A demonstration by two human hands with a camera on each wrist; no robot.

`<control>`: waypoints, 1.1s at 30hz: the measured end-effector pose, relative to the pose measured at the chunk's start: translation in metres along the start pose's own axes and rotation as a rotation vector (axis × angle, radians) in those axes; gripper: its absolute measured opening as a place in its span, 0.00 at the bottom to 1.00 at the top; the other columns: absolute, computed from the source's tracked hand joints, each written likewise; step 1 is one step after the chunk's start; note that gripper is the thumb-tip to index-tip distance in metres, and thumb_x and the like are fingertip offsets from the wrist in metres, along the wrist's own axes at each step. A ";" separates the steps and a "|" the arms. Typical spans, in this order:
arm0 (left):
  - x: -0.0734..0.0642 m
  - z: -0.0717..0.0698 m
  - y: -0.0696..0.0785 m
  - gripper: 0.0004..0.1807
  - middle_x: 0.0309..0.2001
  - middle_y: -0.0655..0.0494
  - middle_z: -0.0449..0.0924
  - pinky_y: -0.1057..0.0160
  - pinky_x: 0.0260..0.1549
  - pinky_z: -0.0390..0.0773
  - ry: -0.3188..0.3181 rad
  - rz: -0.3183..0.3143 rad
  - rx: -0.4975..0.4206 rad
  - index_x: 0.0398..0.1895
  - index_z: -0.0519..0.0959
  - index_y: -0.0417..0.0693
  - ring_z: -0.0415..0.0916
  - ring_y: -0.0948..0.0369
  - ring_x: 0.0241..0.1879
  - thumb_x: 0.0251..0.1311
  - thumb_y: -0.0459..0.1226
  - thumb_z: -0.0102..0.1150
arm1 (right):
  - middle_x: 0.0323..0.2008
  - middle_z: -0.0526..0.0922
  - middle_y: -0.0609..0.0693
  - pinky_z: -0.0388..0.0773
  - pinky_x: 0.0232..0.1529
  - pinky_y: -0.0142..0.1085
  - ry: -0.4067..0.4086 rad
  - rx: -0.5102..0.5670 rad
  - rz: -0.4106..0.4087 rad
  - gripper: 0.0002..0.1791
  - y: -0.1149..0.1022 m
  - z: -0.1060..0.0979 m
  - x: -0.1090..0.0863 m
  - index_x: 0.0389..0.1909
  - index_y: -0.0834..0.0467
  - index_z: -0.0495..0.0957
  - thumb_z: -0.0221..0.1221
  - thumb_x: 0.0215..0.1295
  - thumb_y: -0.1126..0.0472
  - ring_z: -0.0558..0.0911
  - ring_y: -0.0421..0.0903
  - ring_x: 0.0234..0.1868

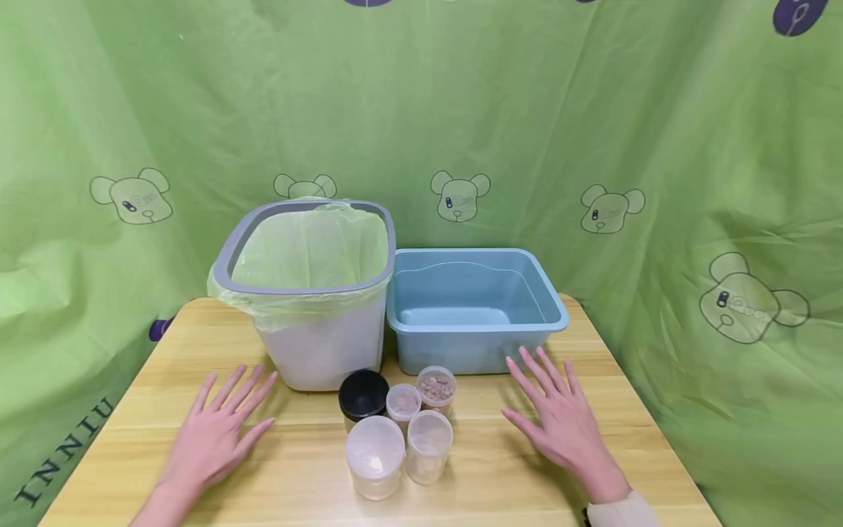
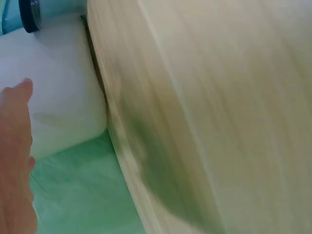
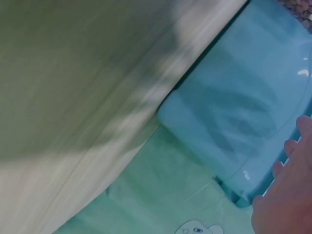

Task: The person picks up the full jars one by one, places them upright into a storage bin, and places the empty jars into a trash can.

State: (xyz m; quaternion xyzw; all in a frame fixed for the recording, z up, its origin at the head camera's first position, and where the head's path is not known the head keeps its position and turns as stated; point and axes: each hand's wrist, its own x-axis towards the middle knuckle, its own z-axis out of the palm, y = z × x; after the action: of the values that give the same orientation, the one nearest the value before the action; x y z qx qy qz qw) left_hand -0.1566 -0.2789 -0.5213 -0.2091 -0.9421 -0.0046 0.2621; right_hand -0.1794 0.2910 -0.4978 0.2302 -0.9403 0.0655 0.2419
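Observation:
My left hand (image 1: 214,435) is spread palm down over the left side of the table, fingers straight and holding nothing. On the right, my right hand (image 1: 560,424) lies in the same way, its fingertips overlapping the front of the blue basin (image 1: 474,351) in the head view. Between the hands stands a cluster of jars: a black-lidded jar (image 1: 364,395), a small jar (image 1: 403,402), a jar with pinkish pieces inside (image 1: 437,386), a wide white-lidded jar (image 1: 375,454) and a clear jar (image 1: 429,443). Behind the left hand is a white bin (image 1: 323,351) with a grey rim.
A pale green bag (image 1: 309,249) lines the bin and hangs over its rim. Bin and basin stand side by side along the back of the wooden table (image 1: 487,483). Green cloth (image 1: 527,110) with bear drawings surrounds the back and sides.

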 end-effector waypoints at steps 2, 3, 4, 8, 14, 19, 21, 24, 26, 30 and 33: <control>0.007 0.001 0.007 0.36 0.77 0.53 0.68 0.46 0.81 0.43 0.032 0.020 -0.021 0.78 0.66 0.61 0.66 0.47 0.74 0.69 0.60 0.52 | 0.81 0.59 0.56 0.32 0.82 0.56 -0.004 0.025 -0.001 0.44 -0.005 -0.001 0.005 0.80 0.48 0.60 0.57 0.68 0.34 0.55 0.61 0.82; 0.011 0.000 0.011 0.35 0.76 0.53 0.68 0.46 0.80 0.47 0.054 0.036 -0.037 0.78 0.67 0.60 0.67 0.46 0.74 0.71 0.59 0.50 | 0.81 0.59 0.56 0.32 0.82 0.56 -0.005 0.040 -0.004 0.44 -0.007 -0.002 0.008 0.80 0.48 0.60 0.57 0.68 0.34 0.55 0.61 0.81; 0.017 0.000 0.016 0.34 0.76 0.53 0.69 0.46 0.79 0.51 0.075 0.052 -0.052 0.78 0.67 0.60 0.68 0.46 0.73 0.73 0.60 0.47 | 0.81 0.59 0.56 0.30 0.82 0.54 -0.007 0.056 -0.010 0.44 -0.010 -0.001 0.011 0.80 0.48 0.60 0.58 0.68 0.35 0.56 0.62 0.81; 0.042 -0.001 0.040 0.34 0.73 0.52 0.73 0.45 0.67 0.69 0.156 0.138 -0.126 0.76 0.70 0.56 0.74 0.47 0.67 0.79 0.61 0.31 | 0.80 0.60 0.57 0.30 0.83 0.48 -0.039 0.128 -0.031 0.44 -0.024 0.001 0.021 0.80 0.49 0.60 0.59 0.68 0.38 0.60 0.63 0.79; 0.085 -0.004 0.079 0.32 0.72 0.51 0.74 0.46 0.63 0.76 0.209 0.235 -0.243 0.76 0.69 0.55 0.75 0.49 0.66 0.74 0.55 0.50 | 0.80 0.61 0.55 0.52 0.79 0.58 -0.135 0.260 -0.047 0.43 -0.047 0.005 0.037 0.81 0.48 0.58 0.60 0.70 0.40 0.62 0.61 0.79; 0.117 -0.008 0.111 0.39 0.75 0.53 0.71 0.51 0.63 0.78 0.173 0.278 -0.314 0.80 0.64 0.56 0.74 0.52 0.67 0.67 0.48 0.63 | 0.80 0.63 0.52 0.65 0.71 0.64 -0.198 0.380 -0.055 0.42 -0.062 0.007 0.049 0.82 0.44 0.57 0.59 0.72 0.38 0.67 0.60 0.76; 0.128 -0.009 0.122 0.39 0.76 0.54 0.69 0.52 0.63 0.78 0.144 0.285 -0.344 0.81 0.62 0.56 0.74 0.53 0.68 0.68 0.47 0.63 | 0.79 0.64 0.51 0.67 0.70 0.63 -0.219 0.421 -0.053 0.41 -0.066 0.008 0.052 0.82 0.43 0.57 0.59 0.72 0.38 0.68 0.59 0.76; 0.144 -0.013 0.135 0.38 0.76 0.55 0.68 0.54 0.64 0.78 0.127 0.302 -0.368 0.81 0.61 0.55 0.73 0.54 0.69 0.70 0.46 0.62 | 0.78 0.66 0.50 0.70 0.69 0.60 -0.236 0.469 -0.055 0.41 -0.070 0.010 0.056 0.81 0.44 0.58 0.60 0.72 0.40 0.71 0.56 0.74; 0.153 -0.017 0.141 0.38 0.75 0.54 0.70 0.54 0.64 0.78 0.160 0.338 -0.355 0.79 0.64 0.53 0.73 0.54 0.69 0.68 0.45 0.64 | 0.77 0.67 0.50 0.72 0.69 0.57 -0.242 0.495 -0.064 0.41 -0.072 0.012 0.057 0.81 0.45 0.58 0.61 0.72 0.42 0.73 0.55 0.73; 0.167 -0.037 0.142 0.31 0.69 0.51 0.78 0.53 0.64 0.78 0.343 0.446 -0.245 0.73 0.73 0.50 0.76 0.52 0.67 0.67 0.43 0.63 | 0.75 0.69 0.49 0.74 0.68 0.55 -0.254 0.532 -0.068 0.40 -0.075 0.014 0.060 0.81 0.46 0.60 0.63 0.72 0.44 0.76 0.55 0.70; 0.178 -0.059 0.134 0.24 0.65 0.50 0.81 0.50 0.65 0.76 0.529 0.476 -0.147 0.67 0.78 0.51 0.78 0.50 0.65 0.69 0.42 0.57 | 0.73 0.71 0.49 0.75 0.67 0.55 -0.271 0.547 -0.040 0.41 -0.077 0.015 0.061 0.81 0.44 0.59 0.63 0.71 0.45 0.77 0.54 0.69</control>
State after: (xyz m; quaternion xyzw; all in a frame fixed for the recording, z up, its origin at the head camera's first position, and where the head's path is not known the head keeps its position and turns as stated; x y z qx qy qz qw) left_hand -0.2119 -0.0937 -0.3955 -0.4323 -0.7639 -0.0653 0.4746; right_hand -0.1977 0.1952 -0.4807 0.3119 -0.9068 0.2802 0.0444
